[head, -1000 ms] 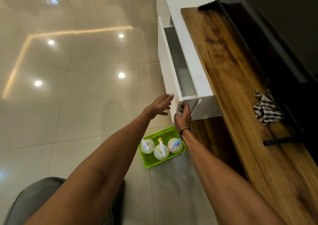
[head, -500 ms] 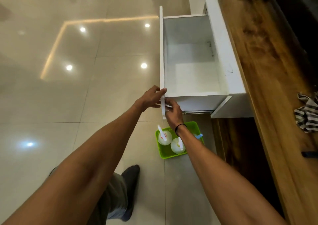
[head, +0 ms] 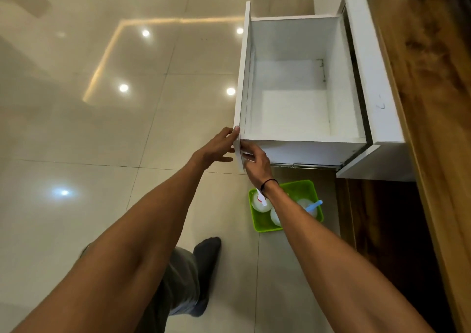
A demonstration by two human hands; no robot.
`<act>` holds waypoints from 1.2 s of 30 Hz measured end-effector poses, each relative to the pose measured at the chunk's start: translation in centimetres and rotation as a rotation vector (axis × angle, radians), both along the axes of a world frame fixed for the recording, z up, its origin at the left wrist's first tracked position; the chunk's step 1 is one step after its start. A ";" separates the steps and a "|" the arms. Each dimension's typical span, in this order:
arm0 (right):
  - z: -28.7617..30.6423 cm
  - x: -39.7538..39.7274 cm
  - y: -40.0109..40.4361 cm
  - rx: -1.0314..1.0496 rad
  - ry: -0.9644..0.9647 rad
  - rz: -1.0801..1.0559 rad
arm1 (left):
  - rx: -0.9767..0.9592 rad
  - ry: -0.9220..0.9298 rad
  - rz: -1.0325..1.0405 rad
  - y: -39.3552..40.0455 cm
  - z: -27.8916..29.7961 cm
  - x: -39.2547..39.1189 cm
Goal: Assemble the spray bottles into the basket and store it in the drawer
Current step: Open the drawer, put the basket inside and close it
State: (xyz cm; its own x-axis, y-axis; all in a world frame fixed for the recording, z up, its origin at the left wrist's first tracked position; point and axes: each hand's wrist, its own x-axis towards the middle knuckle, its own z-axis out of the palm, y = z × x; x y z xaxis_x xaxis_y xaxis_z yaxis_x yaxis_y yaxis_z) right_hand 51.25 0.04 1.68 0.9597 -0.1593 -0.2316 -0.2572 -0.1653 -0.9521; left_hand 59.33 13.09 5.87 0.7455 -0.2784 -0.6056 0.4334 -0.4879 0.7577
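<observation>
The left hand lay against the outer face of the white drawer front panel at its near corner, thumb hooked over the top edge and the fingers spread loosely, not clenched. The right hand met the same corner from the inner side, its fingers curled onto the panel's near edge, so that the panel sat pinched between the two hands. A thin black band circled the right wrist.

The white drawer stood pulled well out from the white cabinet, its bare bottom showing, with a metal runner visible under its near side. To the right ran the brown wooden worktop.

Below the drawer, on the glossy beige tiled floor, sat the bright green plastic basket, partly covered by the right forearm. In it stood the translucent white spray bottles: one with a red and white nozzle on the left, one with a blue nozzle on the right, and a third between them mostly hidden by the arm.

Nearer, a leg in grey trousers ended in a dark socked foot on the floor
</observation>
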 end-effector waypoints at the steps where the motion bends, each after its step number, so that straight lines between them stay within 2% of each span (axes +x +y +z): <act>1: -0.2 -0.1 -0.2 -0.028 -0.005 -0.008 | -0.031 0.022 0.025 0.3 -0.1 -0.4; 6: -2.1 -1.0 -4.1 -0.233 0.032 -0.108 | -0.105 0.194 0.218 1.1 -4.1 -3.9; 11: -5.2 -2.8 -10.9 -0.502 0.111 -0.208 | -0.024 0.313 0.205 -0.1 -9.8 -8.0; 15: -8.3 -4.4 -15.2 -0.565 0.247 -0.318 | 0.029 0.372 0.237 -2.0 -13.2 -10.0; 19: -11.3 -5.1 -17.7 -0.415 0.556 -0.285 | 0.054 0.430 0.273 -3.7 -15.7 -11.9; 23: -13.3 -5.7 -18.9 -0.216 0.782 -0.158 | 0.014 0.493 0.293 -4.9 -18.0 -13.0; 26: -14.5 -5.7 -18.7 -0.046 0.804 -0.197 | 0.002 0.513 0.306 -5.8 -19.2 -13.2; 30: -14.7 -6.1 -18.3 -0.021 0.812 -0.249 | 0.032 0.498 0.339 -6.4 -19.2 -13.1; 36: -10.7 -7.8 -18.0 0.087 0.815 -0.257 | 0.025 0.432 0.301 -4.9 -13.7 -12.8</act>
State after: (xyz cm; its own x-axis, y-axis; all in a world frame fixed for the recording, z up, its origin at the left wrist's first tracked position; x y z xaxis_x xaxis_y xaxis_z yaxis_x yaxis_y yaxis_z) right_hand 43.48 -17.98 -9.04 0.4252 -0.2988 -0.8544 -0.8857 0.0569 -0.4607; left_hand 46.58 8.22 -7.87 0.4712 -0.0720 -0.8791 0.8276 -0.3088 0.4688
